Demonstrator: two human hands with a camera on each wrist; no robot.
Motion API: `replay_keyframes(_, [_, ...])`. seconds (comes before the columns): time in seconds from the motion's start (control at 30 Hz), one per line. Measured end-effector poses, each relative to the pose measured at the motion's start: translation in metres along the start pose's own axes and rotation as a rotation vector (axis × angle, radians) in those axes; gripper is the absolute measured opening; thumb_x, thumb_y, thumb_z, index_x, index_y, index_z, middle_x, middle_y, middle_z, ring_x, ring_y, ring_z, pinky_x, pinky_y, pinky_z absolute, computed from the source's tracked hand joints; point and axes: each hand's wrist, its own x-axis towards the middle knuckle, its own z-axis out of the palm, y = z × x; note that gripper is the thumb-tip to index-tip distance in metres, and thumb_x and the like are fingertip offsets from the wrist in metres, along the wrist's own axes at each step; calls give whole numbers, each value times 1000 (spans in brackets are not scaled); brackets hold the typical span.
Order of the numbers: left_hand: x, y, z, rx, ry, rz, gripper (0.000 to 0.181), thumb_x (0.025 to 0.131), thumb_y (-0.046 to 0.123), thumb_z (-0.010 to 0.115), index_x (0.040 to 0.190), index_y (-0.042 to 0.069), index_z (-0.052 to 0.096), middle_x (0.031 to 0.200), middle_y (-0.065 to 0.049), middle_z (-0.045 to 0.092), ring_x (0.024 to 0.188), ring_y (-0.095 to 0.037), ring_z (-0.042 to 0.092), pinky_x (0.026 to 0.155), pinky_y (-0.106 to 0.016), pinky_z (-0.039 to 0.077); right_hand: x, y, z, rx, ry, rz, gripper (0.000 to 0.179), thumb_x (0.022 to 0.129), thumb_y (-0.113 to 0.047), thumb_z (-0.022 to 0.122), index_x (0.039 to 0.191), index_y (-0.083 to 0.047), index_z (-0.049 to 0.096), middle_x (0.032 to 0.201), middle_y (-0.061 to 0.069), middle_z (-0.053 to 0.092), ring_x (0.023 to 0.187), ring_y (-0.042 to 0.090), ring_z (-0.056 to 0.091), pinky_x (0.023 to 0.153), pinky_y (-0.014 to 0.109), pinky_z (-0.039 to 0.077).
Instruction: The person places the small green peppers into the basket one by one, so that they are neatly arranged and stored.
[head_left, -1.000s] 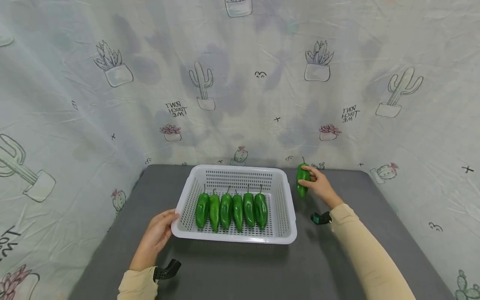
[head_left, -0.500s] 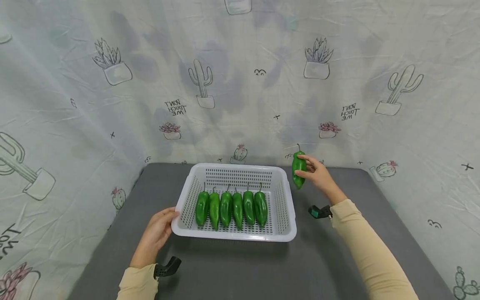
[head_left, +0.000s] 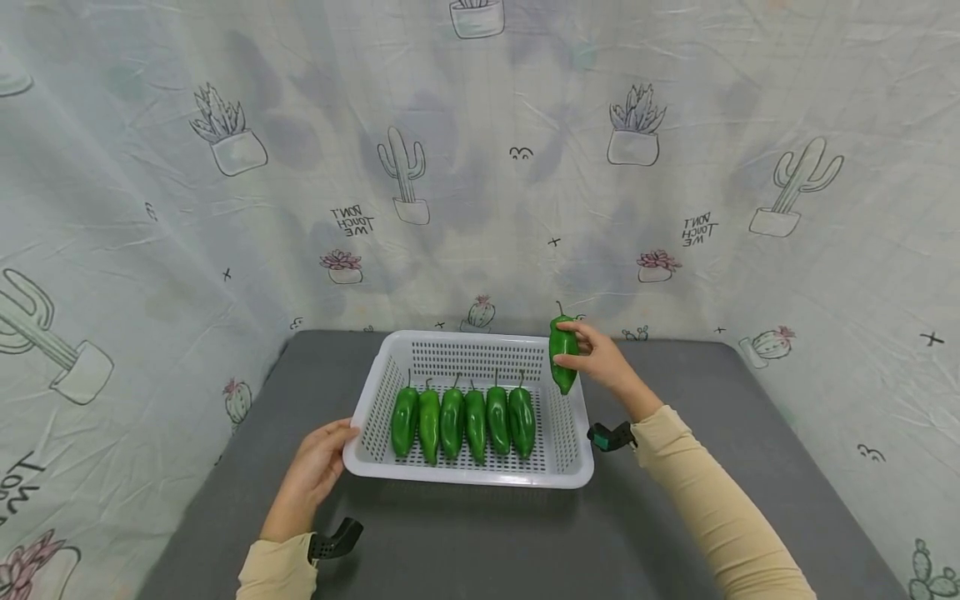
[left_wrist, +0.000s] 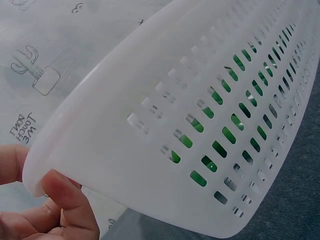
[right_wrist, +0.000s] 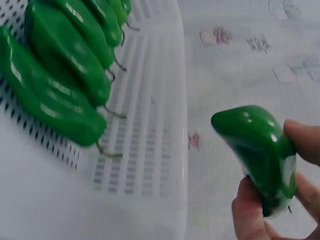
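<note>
My right hand point(head_left: 598, 360) pinches a green pepper point(head_left: 562, 354) upright, stem up, over the right end of a white slotted plastic basket point(head_left: 468, 477). In the right wrist view the held pepper point(right_wrist: 260, 150) sits between thumb and fingers, beside the basket wall point(right_wrist: 150, 65). Several green peppers point(head_left: 452, 421) lie side by side in the basket, stems toward its far wall. At the basket's left rim, my left hand point(head_left: 311, 467) grips the edge with thumb and fingers. The left wrist view shows the thumb point(left_wrist: 70, 200) against the rim and green showing through the slots.
The basket stands on a dark grey table point(head_left: 480, 542). Inside it, bare slotted floor point(head_left: 558, 442) shows right of the row of peppers. A pale curtain point(head_left: 480, 167) printed with cacti hangs behind and at both sides.
My right hand has lifted the pepper and carried it left, from beside the basket to over its right end. The left hand has stayed at the rim.
</note>
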Motion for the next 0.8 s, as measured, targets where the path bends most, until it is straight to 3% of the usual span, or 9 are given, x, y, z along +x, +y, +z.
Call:
replay_keyframes(0.17, [0, 0, 0, 3, 5, 4, 49, 94, 4, 49, 136, -16, 31, 113, -4, 56, 98, -5, 59, 79, -24, 51, 3, -9, 16, -45, -25, 67, 60, 90, -15, 64, 143, -6, 38, 130, 27, 49, 116, 41, 52, 85, 46, 49])
replay_keyframes(0.47, [-1, -1, 0, -17, -3, 3, 49, 94, 4, 50, 135, -16, 32, 111, -2, 58, 99, -6, 60, 80, -25, 51, 4, -7, 46, -277, -44, 206, 57, 86, -21, 69, 139, -14, 46, 140, 20, 44, 125, 42, 45, 89, 52, 46])
replay_keyframes(0.57, [-1, 0, 0, -19, 0, 3, 48, 94, 4, 50, 135, -16, 33, 110, -2, 59, 99, -6, 60, 79, -24, 51, 3, -7, 54, -352, -55, 213, 57, 84, -20, 71, 136, -13, 49, 144, 18, 41, 125, 42, 44, 91, 53, 44])
replay_keyframes(0.8, [-1, 0, 0, -21, 2, 4, 49, 95, 4, 48, 136, -16, 31, 112, -2, 58, 100, -6, 59, 82, -24, 50, 1, -15, 67, -503, -49, 179, 55, 78, -14, 76, 129, -7, 55, 136, 19, 50, 119, 38, 51, 91, 51, 45])
